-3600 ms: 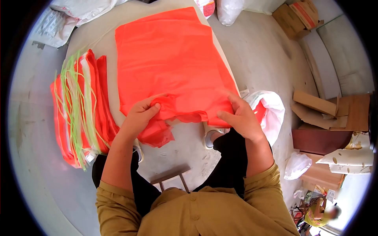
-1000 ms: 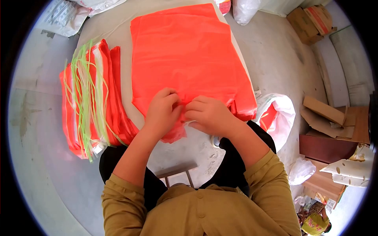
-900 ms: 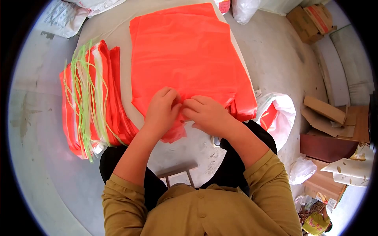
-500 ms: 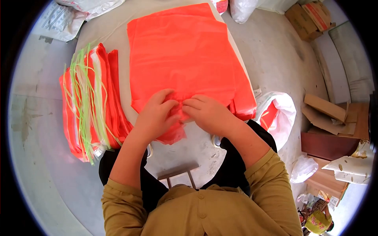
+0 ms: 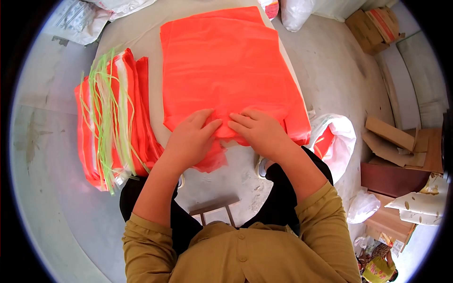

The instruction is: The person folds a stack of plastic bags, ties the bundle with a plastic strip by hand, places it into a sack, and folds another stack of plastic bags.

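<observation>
A stack of thin bright red sheets, cloth or plastic, lies over the table in front of me. At its near edge my left hand has thumb and fingers closed on the gathered red material. My right hand grips the same edge a short way to the right, fingers bent over it. The fingertips are partly hidden in the folds. Below my left hand a sheer red flap hangs off the table edge. To the left rests a folded red-and-white bundle with light green strips draped over it.
A white sack with red material inside stands on the floor by my right knee. Cardboard boxes sit at the far right, with an opened carton nearer. Another person is at the lower right corner. A small stool shows between my legs.
My hands have moved slightly apart and their fingers are straighter. The red material between them looks smoother. The whole view has shifted a little.
</observation>
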### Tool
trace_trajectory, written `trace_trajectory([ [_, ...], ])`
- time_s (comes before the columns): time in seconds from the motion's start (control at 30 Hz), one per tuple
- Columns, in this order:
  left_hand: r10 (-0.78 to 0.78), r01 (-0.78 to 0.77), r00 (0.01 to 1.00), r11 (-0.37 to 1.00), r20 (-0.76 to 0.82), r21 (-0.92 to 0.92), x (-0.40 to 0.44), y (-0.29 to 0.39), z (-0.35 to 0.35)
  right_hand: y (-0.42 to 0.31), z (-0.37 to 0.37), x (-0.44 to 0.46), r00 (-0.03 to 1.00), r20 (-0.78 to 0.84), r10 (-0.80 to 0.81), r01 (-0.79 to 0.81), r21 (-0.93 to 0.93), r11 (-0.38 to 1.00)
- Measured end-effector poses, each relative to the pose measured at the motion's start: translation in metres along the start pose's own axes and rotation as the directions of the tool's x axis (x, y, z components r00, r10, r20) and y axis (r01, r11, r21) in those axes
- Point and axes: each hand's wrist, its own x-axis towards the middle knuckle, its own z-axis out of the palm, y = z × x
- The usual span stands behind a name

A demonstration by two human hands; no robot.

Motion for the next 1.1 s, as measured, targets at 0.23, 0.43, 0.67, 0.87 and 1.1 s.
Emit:
trace_trajectory([
  [0.23, -0.036, 0.041, 0.998, 0.994, -0.053, 0.101, -0.004, -0.008, -0.011, -0.001, -0.006, -0.005, 0.992, -0.004, 0.125, -0.124, 0.031, 0.992],
  [0.43, -0.099, 0.11, 0.993, 0.978, -0.07, 0.179, -0.018, -0.015, -0.02, 0.0, -0.017, -0.003, 0.984, 0.036, 0.173, -0.175, 0.077, 0.982],
  [0.67, -0.108, 0.122, 0.99, 0.976, -0.088, 0.182, -0.025, -0.03, -0.024, 0.001, -0.027, -0.002, 0.977, 0.063, 0.202, -0.208, 0.116, 0.971],
  [0.87, -0.18, 0.183, 0.983, 0.979, 0.043, -0.085, -0.031, -0.023, -0.053, 0.003, -0.049, -0.006, 0.972, 0.159, 0.174, -0.217, 0.315, 0.924],
  [1.1, -0.248, 0.253, 0.967, 0.898, 0.061, -0.359, -0.029, -0.031, -0.051, 0.016, -0.067, -0.001, 0.935, 0.274, 0.225, -0.336, 0.48, 0.811],
])
